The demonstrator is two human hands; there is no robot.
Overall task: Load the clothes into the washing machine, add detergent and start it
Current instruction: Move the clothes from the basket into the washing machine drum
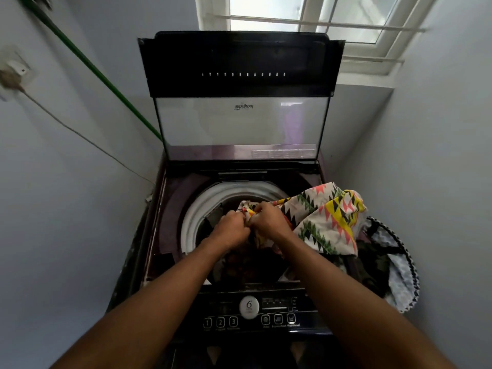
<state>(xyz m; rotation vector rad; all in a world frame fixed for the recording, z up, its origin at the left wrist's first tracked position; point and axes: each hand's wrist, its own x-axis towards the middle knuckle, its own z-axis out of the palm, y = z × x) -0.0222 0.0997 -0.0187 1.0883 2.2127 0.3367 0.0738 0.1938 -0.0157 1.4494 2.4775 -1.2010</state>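
Observation:
A top-loading washing machine (170, 209) stands open below me, its glass lid (239, 123) raised upright at the back. Over the white drum rim (194, 214), my left hand (230, 229) and my right hand (269, 218) both grip a bunched end of a patterned cloth (327, 222) in white, yellow, pink, green and black. The rest of that cloth trails right over the machine's edge. Dark clothes (247, 265) lie inside the drum beneath my forearms.
A laundry basket (399, 265) with dark garments stands at the machine's right side. The control panel (250, 312) with its buttons faces me at the front. Walls close in on both sides; a green pipe (106, 78) and a cord run along the left wall. A window sits behind.

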